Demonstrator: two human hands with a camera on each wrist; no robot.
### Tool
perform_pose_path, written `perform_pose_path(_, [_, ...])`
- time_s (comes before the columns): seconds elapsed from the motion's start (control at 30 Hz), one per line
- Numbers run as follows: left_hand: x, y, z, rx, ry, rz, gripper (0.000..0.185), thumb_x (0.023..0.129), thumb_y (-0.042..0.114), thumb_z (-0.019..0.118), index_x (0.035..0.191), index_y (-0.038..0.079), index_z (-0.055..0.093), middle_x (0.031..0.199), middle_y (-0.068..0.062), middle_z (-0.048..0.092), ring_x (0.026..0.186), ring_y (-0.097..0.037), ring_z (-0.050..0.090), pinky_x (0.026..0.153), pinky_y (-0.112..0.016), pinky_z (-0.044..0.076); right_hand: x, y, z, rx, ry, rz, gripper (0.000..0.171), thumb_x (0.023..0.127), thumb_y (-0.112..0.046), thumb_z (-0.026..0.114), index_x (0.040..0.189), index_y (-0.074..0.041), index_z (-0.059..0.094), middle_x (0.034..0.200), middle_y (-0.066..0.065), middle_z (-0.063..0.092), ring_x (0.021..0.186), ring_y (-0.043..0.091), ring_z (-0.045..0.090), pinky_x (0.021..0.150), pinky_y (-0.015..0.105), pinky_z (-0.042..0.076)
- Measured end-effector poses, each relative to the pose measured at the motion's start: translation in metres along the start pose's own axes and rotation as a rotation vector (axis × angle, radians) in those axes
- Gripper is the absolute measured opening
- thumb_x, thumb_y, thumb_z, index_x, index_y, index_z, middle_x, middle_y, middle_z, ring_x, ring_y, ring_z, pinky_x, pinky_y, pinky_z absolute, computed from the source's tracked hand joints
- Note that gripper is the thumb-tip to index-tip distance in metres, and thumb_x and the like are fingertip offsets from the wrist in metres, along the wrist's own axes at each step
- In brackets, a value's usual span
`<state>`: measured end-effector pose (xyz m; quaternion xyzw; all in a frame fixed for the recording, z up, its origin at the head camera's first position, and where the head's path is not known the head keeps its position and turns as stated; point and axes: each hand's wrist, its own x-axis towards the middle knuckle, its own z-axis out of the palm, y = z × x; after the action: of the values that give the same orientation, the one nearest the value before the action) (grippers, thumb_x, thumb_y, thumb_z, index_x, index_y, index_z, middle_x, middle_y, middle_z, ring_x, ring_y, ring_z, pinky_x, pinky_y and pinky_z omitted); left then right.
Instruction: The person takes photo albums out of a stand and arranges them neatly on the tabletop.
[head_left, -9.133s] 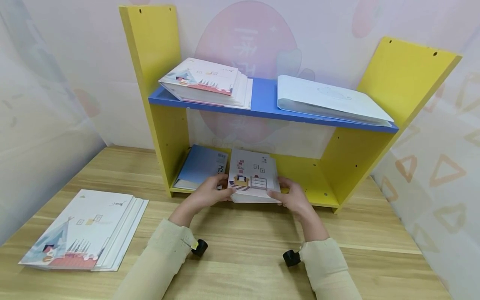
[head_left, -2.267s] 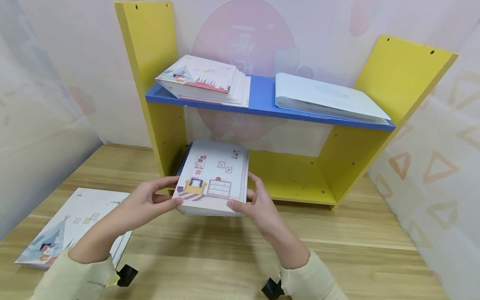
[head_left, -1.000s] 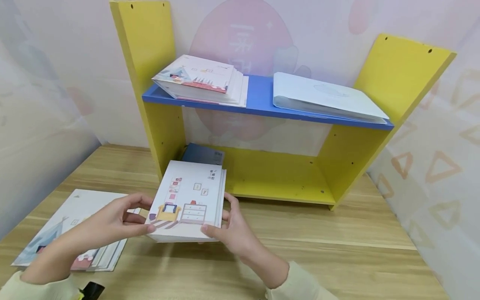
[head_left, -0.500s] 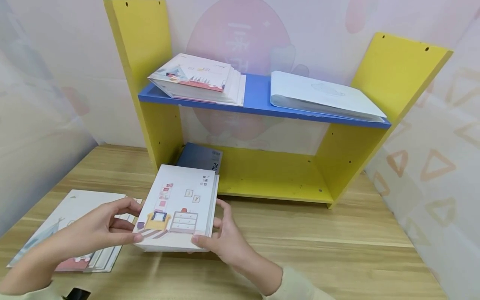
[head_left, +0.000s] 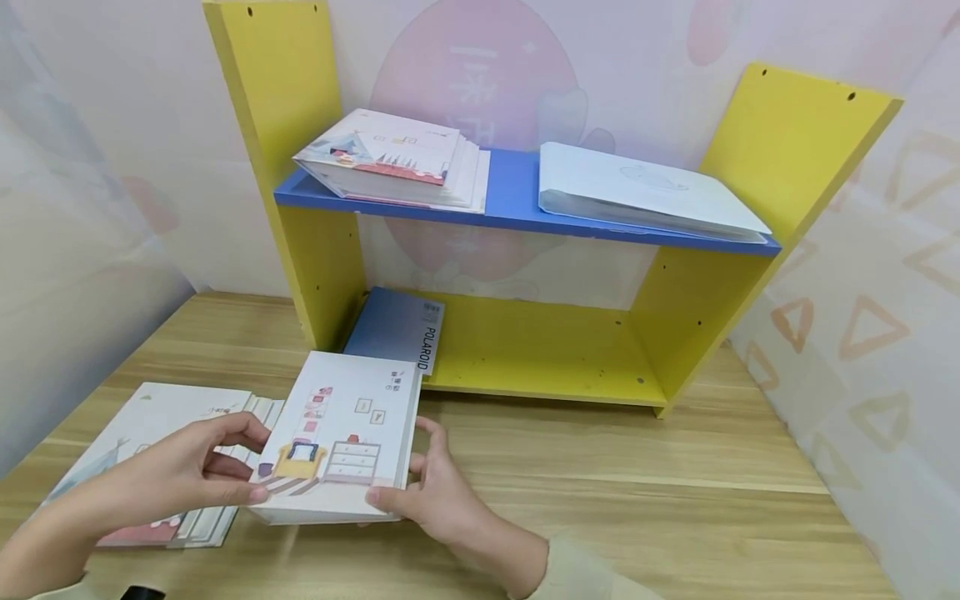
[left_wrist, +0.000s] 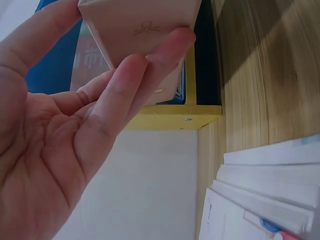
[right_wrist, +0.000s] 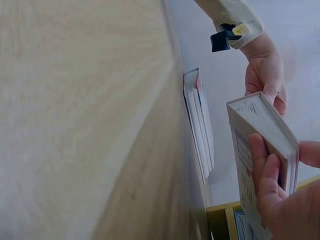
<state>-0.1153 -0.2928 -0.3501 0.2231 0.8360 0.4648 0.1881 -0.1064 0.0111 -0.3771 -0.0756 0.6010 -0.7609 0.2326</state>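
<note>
A white book [head_left: 339, 433] with a drawing of an armchair and a chest of drawers on its cover hangs a little above the wooden table. My left hand [head_left: 187, 471] grips its left edge, thumb on the cover. My right hand [head_left: 427, 492] grips its right front corner, thumb on top, fingers underneath. In the right wrist view the book [right_wrist: 262, 132] shows its page edges between both hands. The left wrist view shows my left hand [left_wrist: 90, 125] with fingertips on the book's underside [left_wrist: 140, 25].
A stack of thin illustrated booklets [head_left: 161, 450] lies on the table [head_left: 637, 492] at left. Behind stands a yellow shelf unit [head_left: 780, 150] with a blue board [head_left: 517, 196] carrying a booklet pile [head_left: 397, 158] and a white folder [head_left: 645, 192]. A blue Polaroid book [head_left: 397, 329] lies on the bottom shelf.
Both hands have carried the white book out of the bottom shelf, leftward and toward me, lower over the table near the booklet stack.
</note>
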Motion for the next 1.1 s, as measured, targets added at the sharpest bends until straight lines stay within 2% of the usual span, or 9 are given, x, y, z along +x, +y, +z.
perform_pose_path(0.07, [-0.003, -0.003, -0.002, 0.005, -0.01, -0.004, 0.038, 0.092, 0.008, 0.07, 0.121, -0.005, 0.049, 0.119, -0.021, 0.06, 0.092, -0.007, 0.071, 0.073, -0.024, 0.058, 0.001, 0.004, 0.003, 0.022, 0.002, 0.0, 0.097, 0.082, 0.017, 0.066, 0.153, -0.013, 0.009, 0.112, 0.018, 0.066, 0.091, 0.043, 0.072, 0.075, 0.04, 0.061])
perform_pose_path(0.27, [-0.01, -0.01, -0.005, -0.012, -0.052, -0.015, 0.035, 0.093, 0.007, 0.068, 0.119, -0.005, 0.049, 0.118, -0.021, 0.061, 0.093, -0.008, 0.072, 0.072, -0.021, 0.056, 0.002, 0.014, 0.009, 0.01, -0.001, 0.022, 0.097, 0.082, 0.015, 0.068, 0.153, -0.012, 0.008, 0.111, 0.013, 0.069, 0.091, 0.033, 0.074, 0.076, 0.034, 0.061])
perform_pose_path(0.5, [-0.015, -0.013, -0.006, -0.023, -0.072, -0.054, 0.035, 0.093, 0.009, 0.068, 0.118, -0.005, 0.049, 0.117, -0.018, 0.06, 0.091, -0.008, 0.072, 0.065, -0.02, 0.052, 0.003, 0.019, 0.014, 0.029, -0.012, 0.028, 0.096, 0.082, 0.017, 0.067, 0.152, -0.012, 0.008, 0.11, 0.013, 0.069, 0.09, 0.033, 0.073, 0.075, 0.038, 0.061])
perform_pose_path(0.67, [-0.017, -0.017, -0.009, -0.047, -0.087, -0.071, 0.033, 0.094, 0.009, 0.067, 0.117, -0.005, 0.048, 0.116, -0.016, 0.061, 0.091, -0.007, 0.072, 0.063, -0.021, 0.052, 0.004, 0.02, 0.018, 0.023, -0.005, 0.038, 0.094, 0.082, 0.016, 0.068, 0.151, -0.012, 0.01, 0.107, 0.012, 0.069, 0.087, 0.029, 0.073, 0.073, 0.036, 0.061])
perform_pose_path(0.9, [-0.018, -0.026, -0.014, -0.072, -0.107, -0.038, 0.031, 0.095, 0.005, 0.065, 0.118, -0.007, 0.047, 0.114, -0.015, 0.06, 0.091, -0.009, 0.072, 0.067, -0.02, 0.052, 0.008, 0.019, 0.027, 0.041, 0.004, 0.06, 0.091, 0.082, 0.016, 0.067, 0.148, -0.015, 0.013, 0.104, 0.01, 0.069, 0.084, 0.037, 0.074, 0.07, 0.038, 0.061])
perform_pose_path(1.1, [-0.021, -0.033, -0.019, -0.074, -0.115, -0.056, 0.033, 0.094, 0.004, 0.065, 0.118, -0.008, 0.046, 0.116, -0.017, 0.06, 0.091, -0.009, 0.072, 0.067, -0.021, 0.053, 0.011, 0.02, 0.033, 0.055, 0.012, 0.073, 0.091, 0.08, 0.019, 0.066, 0.146, -0.018, 0.015, 0.103, 0.01, 0.069, 0.083, 0.038, 0.073, 0.07, 0.041, 0.061])
